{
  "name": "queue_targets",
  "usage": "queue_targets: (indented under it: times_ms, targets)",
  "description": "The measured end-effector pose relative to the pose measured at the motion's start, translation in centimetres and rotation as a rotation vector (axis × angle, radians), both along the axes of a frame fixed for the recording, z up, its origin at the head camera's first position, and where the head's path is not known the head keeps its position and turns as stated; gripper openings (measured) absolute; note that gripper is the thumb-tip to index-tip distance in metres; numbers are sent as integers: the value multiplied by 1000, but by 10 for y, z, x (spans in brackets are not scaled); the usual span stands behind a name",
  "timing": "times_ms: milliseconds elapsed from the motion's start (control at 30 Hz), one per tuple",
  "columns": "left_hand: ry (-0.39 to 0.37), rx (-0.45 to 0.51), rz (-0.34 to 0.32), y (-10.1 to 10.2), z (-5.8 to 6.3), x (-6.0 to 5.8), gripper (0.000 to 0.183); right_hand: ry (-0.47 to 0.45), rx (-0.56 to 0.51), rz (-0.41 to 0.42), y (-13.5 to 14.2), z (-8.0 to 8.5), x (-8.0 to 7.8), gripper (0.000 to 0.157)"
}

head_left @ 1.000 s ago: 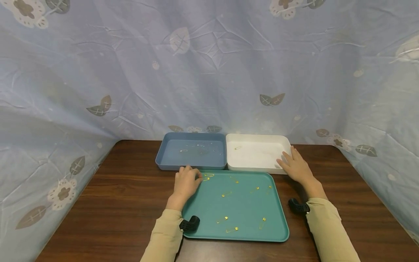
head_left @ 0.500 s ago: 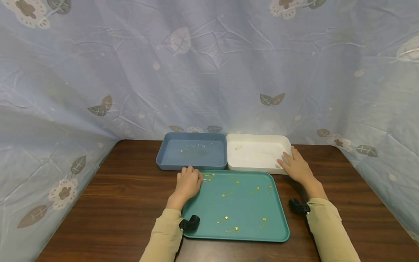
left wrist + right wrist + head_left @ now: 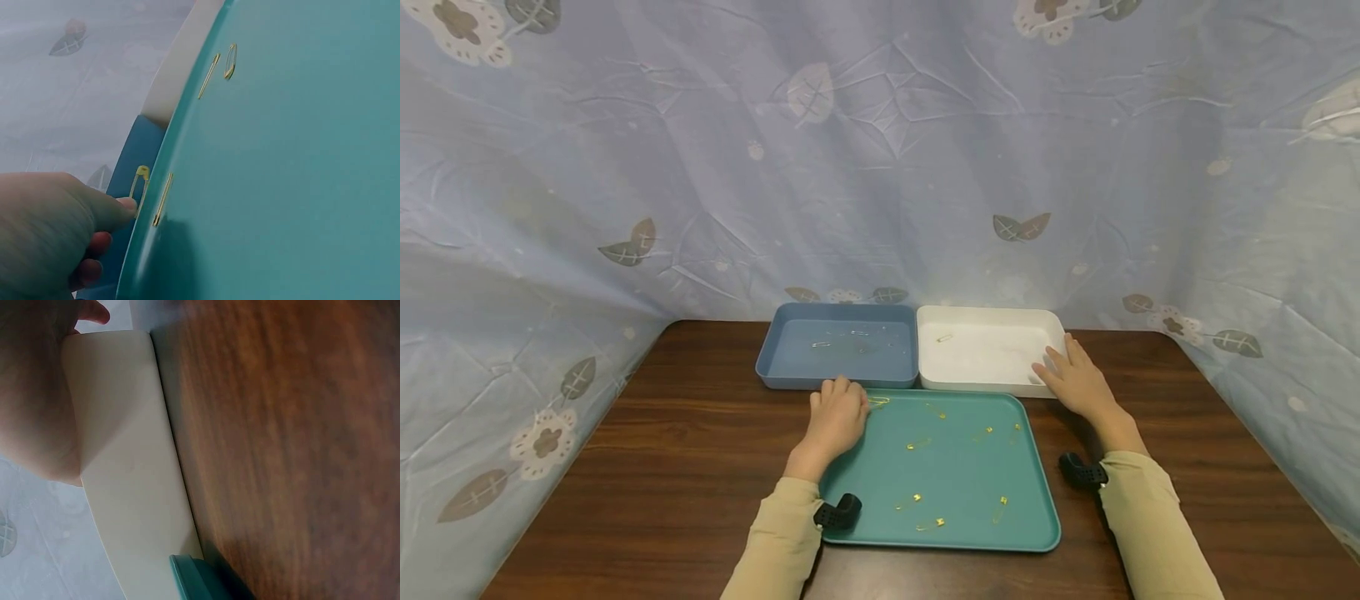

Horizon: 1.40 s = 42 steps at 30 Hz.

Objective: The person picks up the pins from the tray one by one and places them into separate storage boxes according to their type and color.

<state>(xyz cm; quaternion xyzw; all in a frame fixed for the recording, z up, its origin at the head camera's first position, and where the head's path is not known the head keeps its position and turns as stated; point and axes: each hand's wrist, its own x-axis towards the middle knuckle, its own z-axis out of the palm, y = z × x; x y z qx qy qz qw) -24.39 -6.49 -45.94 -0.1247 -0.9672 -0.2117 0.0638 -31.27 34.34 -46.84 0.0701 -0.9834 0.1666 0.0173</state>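
My left hand is over the back left corner of the green tray. In the left wrist view its thumb and fingertips pinch a gold safety pin by one end, the head pointing away from the hand. Another gold safety pin lies on the tray close beside it. My right hand rests at the right side of the white tray, fingers extended over its rim. In the right wrist view the hand mostly hides behind that tray's pale outer wall.
Several more gold safety pins lie spread over the green tray, one near its front. Behind stands a blue tray holding several silvery pins. One pin lies in the white tray. A patterned curtain hangs behind the brown table.
My left hand has shifted slightly right over the green tray's back left corner, and its fingers now pinch one of the two pins there. My right hand has stayed at the white tray.
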Motion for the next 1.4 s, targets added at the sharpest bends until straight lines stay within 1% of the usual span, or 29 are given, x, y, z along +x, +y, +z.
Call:
queue_targets:
  times_ms: [167, 367, 733, 967, 1167, 1400]
  targets:
    - [85, 5, -25, 5, 4, -2, 16, 4, 1, 4, 1, 2, 0, 75]
    - [158, -17, -55, 13, 11, -11, 19, 9, -1, -7, 2, 3, -1, 77]
    - [226, -81, -133, 25, 29, -33, 14, 0, -5, -7, 1, 6, -1, 76]
    - [237, -142, -162, 41, 38, -49, 18, -3, -2, -4, 0, 5, -1, 75]
    - [296, -184, -201, 54, 44, -62, 20, -1, -14, -1, -1, 2, -1, 75]
    - [310, -211, -223, 70, 48, -78, 21, 6, -10, -3, 0, 1, 0, 74]
